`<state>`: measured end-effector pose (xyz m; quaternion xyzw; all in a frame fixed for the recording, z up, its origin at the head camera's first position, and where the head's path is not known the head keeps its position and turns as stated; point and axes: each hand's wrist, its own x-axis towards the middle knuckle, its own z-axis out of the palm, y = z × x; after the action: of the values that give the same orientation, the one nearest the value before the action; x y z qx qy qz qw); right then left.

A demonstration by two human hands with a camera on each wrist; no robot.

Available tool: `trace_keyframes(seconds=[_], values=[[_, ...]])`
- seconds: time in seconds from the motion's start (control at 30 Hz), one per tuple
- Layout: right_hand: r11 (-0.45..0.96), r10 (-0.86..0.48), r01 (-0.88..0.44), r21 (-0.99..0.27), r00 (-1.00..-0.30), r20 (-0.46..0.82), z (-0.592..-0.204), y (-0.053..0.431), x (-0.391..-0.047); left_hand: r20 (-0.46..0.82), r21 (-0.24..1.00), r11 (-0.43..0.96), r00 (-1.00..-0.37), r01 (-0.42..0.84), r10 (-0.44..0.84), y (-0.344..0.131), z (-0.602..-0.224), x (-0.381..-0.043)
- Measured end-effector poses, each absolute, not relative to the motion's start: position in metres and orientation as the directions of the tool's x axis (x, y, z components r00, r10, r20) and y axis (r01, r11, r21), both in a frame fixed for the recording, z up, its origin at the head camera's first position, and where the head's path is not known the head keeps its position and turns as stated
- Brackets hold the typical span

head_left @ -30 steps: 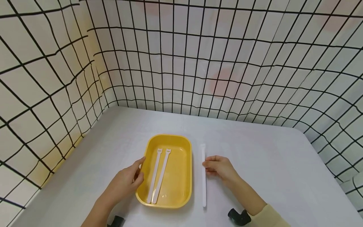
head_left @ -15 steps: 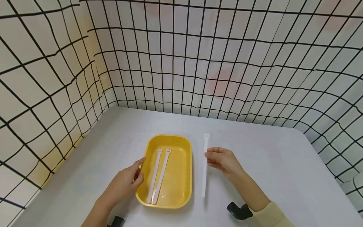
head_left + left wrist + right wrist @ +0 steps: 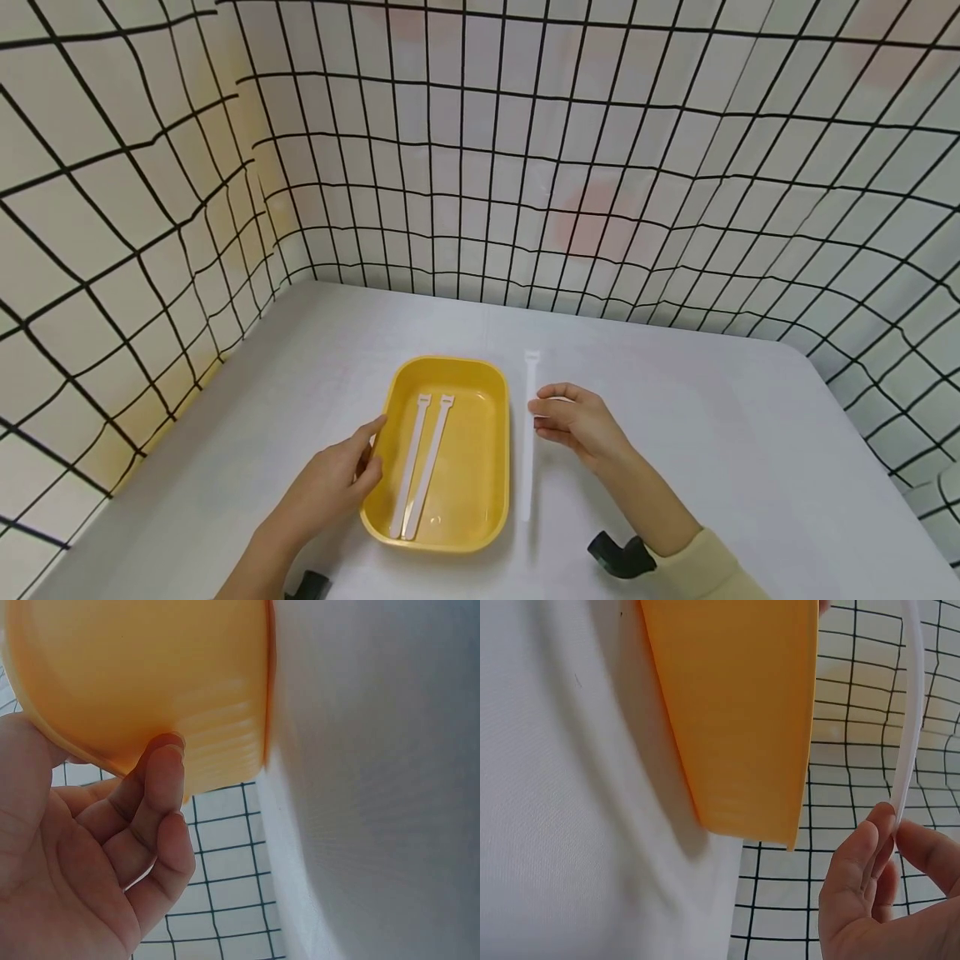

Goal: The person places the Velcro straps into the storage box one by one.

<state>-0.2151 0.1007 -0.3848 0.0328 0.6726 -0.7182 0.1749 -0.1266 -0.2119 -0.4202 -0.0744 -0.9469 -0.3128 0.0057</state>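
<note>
A yellow tray sits on the table, with two white cable ties lying side by side inside it. My left hand holds the tray's left side. In the left wrist view, curled fingers touch the tray's outer wall near the rim. Just right of the tray, my right hand pinches another white cable tie between thumb and fingers. This tie hangs above the table, its slotted head pointing away. The right wrist view shows it bending slightly upward from the fingertips.
A white cloth covers the table. Black wire mesh stands along the back and sides, with pale sheeting behind it. Dark wrist-worn pieces show near both forearms.
My right hand has lifted the cable tie off the table, moved it away from me, then slightly left towards the tray. My left hand and the tray stay put.
</note>
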Motion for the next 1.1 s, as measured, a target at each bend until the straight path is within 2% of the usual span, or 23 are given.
trace_keyframes(seconds=[1.1], values=[[-0.061,-0.312,0.322,-0.945,-0.905,-0.289,-0.388,0.057,-0.217,0.088,0.600,0.779,-0.983,0.180,0.160,-0.214,-0.419,-0.126]])
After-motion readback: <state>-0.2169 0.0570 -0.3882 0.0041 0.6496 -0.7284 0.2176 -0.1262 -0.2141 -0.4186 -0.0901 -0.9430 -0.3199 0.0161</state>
